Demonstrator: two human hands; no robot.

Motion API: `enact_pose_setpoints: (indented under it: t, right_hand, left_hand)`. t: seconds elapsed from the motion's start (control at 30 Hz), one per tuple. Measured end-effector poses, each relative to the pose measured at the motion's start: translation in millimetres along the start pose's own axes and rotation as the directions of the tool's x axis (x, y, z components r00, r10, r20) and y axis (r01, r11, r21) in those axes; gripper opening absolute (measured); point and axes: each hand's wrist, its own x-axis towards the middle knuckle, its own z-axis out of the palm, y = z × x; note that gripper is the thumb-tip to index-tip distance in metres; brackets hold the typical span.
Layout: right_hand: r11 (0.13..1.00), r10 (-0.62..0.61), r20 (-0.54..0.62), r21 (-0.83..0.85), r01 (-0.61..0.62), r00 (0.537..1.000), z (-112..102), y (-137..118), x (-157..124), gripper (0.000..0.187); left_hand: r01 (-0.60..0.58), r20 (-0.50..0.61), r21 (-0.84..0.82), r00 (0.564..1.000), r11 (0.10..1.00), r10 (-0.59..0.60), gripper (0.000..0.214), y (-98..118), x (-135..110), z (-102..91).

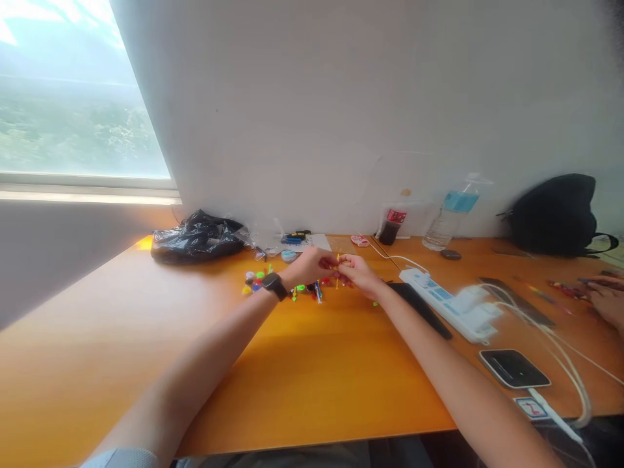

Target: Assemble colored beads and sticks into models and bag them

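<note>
Both my arms reach far out over the orange table [312, 370]. My left hand [312, 265], with a black watch [274, 285] on its wrist, meets my right hand [358, 271] above the table. Their fingers are pinched together on a small yellow stick piece [337, 261] held between them. Below and to the left of the hands lies a scatter of small coloured plastic pieces [285, 284], round caps and short sticks in red, green, yellow and blue. What exactly the right fingers grip is too small to make out.
A black plastic bag [197, 237] lies at the back left. A cola bottle [391, 224], a water bottle [451, 218] and a black backpack [558, 214] stand by the wall. A white power strip [453, 302] with cables, a phone [514, 368] and another person's hand [607, 299] are at right.
</note>
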Motion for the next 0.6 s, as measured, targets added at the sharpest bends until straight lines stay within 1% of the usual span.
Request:
enact_pose_setpoints:
  t: [0.1, 0.2, 0.33, 0.47, 0.6]
  right_hand:
    - [0.999, 0.008, 0.045, -0.042, -0.007, 0.999, -1, 2, 0, 0.028]
    - [0.995, 0.008, 0.077, -0.096, 0.0, 0.997, -2, 2, 0, 0.027]
    - [0.97, 0.002, 0.098, -0.243, 0.022, 0.995, -4, 2, 3, 0.029]
    - [0.934, -0.023, 0.035, -0.355, 0.034, 0.999, -13, 5, 8, 0.022]
    - [0.844, -0.095, -0.055, -0.534, 0.051, 0.994, -23, 11, 15, 0.011]
  left_hand:
    - [-0.04, 0.026, 0.092, 0.999, 0.995, 0.038, 0.011, 3, -1, 0.8]
    - [-0.009, 0.058, 0.072, 0.998, 0.997, 0.004, 0.007, 6, -3, 2.5]
    - [0.03, 0.062, 0.033, 0.998, 0.999, -0.032, 0.008, 5, -6, 3.7]
    - [0.055, 0.099, 0.028, 0.993, 0.998, -0.057, 0.012, -1, -7, 2.2]
    - [0.021, 0.228, 0.038, 0.973, 0.999, -0.03, 0.018, -6, -8, 9.5]
